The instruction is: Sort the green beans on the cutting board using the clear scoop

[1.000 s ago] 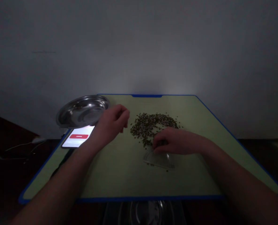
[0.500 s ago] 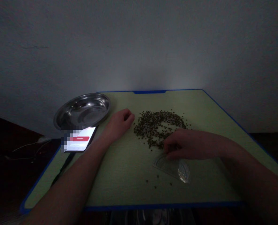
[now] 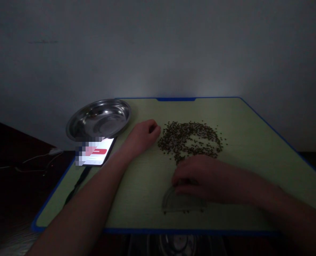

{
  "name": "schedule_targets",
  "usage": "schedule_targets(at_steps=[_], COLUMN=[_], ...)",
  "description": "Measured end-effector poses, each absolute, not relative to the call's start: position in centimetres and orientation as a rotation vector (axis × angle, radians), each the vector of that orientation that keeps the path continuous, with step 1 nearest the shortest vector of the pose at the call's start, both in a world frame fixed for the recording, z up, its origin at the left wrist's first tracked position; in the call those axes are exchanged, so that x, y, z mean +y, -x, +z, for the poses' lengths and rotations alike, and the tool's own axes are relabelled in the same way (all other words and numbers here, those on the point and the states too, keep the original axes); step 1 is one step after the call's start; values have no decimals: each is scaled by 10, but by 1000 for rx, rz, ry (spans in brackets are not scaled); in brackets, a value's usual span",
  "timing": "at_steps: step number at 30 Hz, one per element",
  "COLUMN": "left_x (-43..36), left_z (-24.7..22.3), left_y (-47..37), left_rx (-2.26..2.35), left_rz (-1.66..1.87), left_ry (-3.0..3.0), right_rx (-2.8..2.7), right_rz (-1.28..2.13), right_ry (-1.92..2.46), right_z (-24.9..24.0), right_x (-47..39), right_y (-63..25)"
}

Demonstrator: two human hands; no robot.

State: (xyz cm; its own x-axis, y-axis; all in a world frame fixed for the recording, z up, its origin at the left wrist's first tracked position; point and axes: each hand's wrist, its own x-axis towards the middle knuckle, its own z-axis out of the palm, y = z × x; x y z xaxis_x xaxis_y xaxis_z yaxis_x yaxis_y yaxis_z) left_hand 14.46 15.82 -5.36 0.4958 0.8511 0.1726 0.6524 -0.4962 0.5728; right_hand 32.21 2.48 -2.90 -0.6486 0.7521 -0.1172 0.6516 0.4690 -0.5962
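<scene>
A clear plastic protractor (image 3: 171,201) lies on the green tabletop, its straight edge towards me. My right hand (image 3: 191,174) is closed on its curved side, thumb and fingers pinching it. Several small dark seeds (image 3: 184,212) sit along the straight edge. Just beyond this hand spreads a patch of many brown seeds (image 3: 174,138), with a bare oval inside it. My left hand (image 3: 144,135) rests as a loose fist on the table, left of the patch and apart from it; no object shows in its curled fingers.
At the back left a shiny metal basin (image 3: 102,122) stands tilted. A lit phone (image 3: 98,153) lies in front of it, beside a dark strap (image 3: 79,181) partly behind my left forearm. Blue edging (image 3: 190,231) borders the table. White cables (image 3: 38,156) trail at the left.
My right hand has brought the protractor towards me and left, turning its straight edge nearly parallel to the table's front. The loose seeds now line that edge. My left hand stays put; the view shifts slightly.
</scene>
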Motion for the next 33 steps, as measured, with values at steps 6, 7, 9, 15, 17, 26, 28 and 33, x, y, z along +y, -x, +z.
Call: schedule_targets(at_steps=[6, 7, 9, 15, 17, 26, 28, 33], left_x=[159, 159, 159, 158, 158, 159, 158, 160], left_z=[-53, -53, -53, -51, -51, -51, -51, -52], left_y=[-144, -144, -144, -145, -145, -144, -144, -143], left_rx=[1254, 1259, 1270, 1271, 1275, 1268, 1268, 1271], left_rz=[606, 603, 594, 577, 572, 557, 550, 557], left_ry=[-2289, -2285, -2280, -2288, -2289, -2295, -2290, -2309], right_rx=[-2593, -2598, -2593, -2548, -2548, -2522, -2521, -2521], right_rz=[1081, 1100, 1126, 1217, 1224, 1252, 1251, 1268], right_ry=[1216, 1222, 1236, 1237, 1232, 1212, 1210, 1186], right_z=[-26, -26, -27, -22, -20, -22, -21, -19], right_x=[20, 20, 19, 17, 16, 17, 17, 17], right_y=[-319, -319, -319, -322, -323, -323, -323, -323])
